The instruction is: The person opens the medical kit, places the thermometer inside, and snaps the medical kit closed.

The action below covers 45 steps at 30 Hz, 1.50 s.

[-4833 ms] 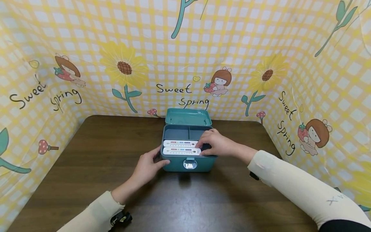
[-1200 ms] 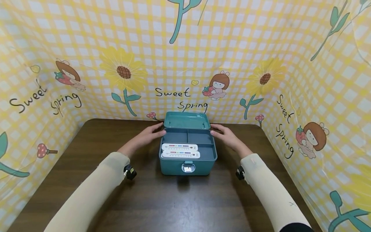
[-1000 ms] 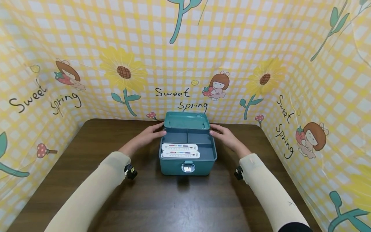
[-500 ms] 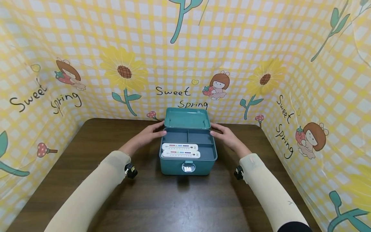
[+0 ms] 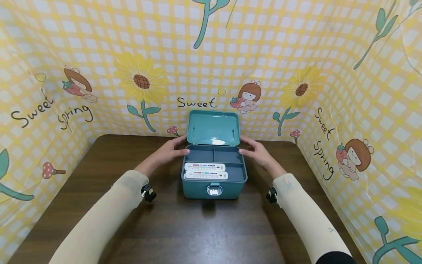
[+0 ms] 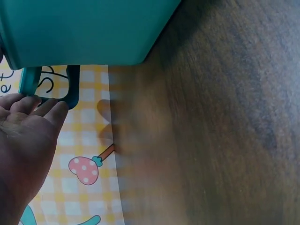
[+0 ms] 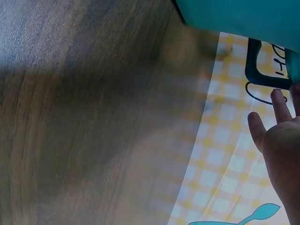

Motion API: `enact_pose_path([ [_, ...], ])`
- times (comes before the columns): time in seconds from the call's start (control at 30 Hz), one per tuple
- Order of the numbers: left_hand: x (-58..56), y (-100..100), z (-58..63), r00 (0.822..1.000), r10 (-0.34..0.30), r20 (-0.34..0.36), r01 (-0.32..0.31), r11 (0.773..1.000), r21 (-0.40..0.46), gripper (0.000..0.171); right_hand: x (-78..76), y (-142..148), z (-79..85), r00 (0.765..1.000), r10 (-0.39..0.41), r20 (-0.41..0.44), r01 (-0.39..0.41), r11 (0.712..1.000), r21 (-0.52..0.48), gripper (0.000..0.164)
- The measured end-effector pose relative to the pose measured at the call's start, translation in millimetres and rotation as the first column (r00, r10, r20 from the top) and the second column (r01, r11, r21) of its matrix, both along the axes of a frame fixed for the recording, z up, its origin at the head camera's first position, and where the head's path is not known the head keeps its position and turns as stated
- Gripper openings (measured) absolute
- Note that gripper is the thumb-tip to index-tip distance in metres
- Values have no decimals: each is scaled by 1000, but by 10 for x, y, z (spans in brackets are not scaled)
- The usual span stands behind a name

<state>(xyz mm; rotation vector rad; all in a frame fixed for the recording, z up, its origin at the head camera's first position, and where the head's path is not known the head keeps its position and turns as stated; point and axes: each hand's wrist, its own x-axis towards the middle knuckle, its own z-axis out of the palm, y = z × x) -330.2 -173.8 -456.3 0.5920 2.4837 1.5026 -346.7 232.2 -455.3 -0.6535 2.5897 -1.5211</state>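
Observation:
A teal storage box (image 5: 194, 190) stands on the table, its lid (image 5: 213, 124) raised steeply at the back. Inside, a dark blue-grey divided tray (image 5: 199, 154) carries two white thermometers (image 5: 205, 167) in its front compartment. My left hand (image 5: 166, 151) is at the back left corner, thumb on the rim, fingers reaching behind the lid. At the back right corner, my right hand (image 5: 258, 154) mirrors it. In the left wrist view the extended fingertips meet the lid's handle (image 6: 73, 86). In the right wrist view the fingers are spread near the handle (image 7: 253, 65).
A silver clasp (image 5: 214, 190) is on the box's front. The dark wooden table (image 5: 158, 227) reaches back to a yellow-checked cloth (image 5: 211, 66) that rises behind and at both sides. Black wrist cameras (image 5: 149, 193) sit under the cream sleeves.
My right hand has left the thermometers and my left has moved from the front left, both to the back corners. Over the last half second the lid has tilted up from lying back.

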Motion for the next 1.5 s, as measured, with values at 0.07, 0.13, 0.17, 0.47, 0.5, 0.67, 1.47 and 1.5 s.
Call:
enact_pose_path([
  [0.07, 10, 5, 16, 1000, -1, 0, 1, 1000, 8, 87, 2, -1, 9, 1000, -10, -20, 11, 1000, 11, 65],
  [0.13, 22, 9, 31, 1000, 0, -4, 0, 1000, 10, 88, 2, -2, 15, 999, -16, -37, 16, 1000, 13, 65],
  [0.17, 30, 12, 40, 1000, 5, -2, -5, 1000, 10, 88, 4, -2, 18, 999, -17, -46, 17, 1000, 11, 66],
  [0.47, 89, 45, 109, 998, 57, -23, -58, 996, -66, 90, 48, -13, 45, 995, -39, -94, 36, 999, -30, 69],
  [0.5, 96, 51, 115, 998, 61, -27, -63, 996, -67, 90, 50, -14, 49, 994, -46, -99, 43, 999, -30, 69],
  [0.67, 117, 72, 140, 996, 79, -37, -81, 995, -66, 88, 79, -24, 71, 989, -74, -125, 72, 997, -23, 67],
  [1.47, 250, 126, 192, 974, 210, -86, -216, 974, -63, 84, 267, 39, 247, 979, -75, -192, 69, 997, -34, 57],
  [1.5, 260, 125, 201, 974, 211, -81, -216, 974, -65, 85, 276, 43, 258, 978, -73, -195, 68, 997, -31, 57],
])
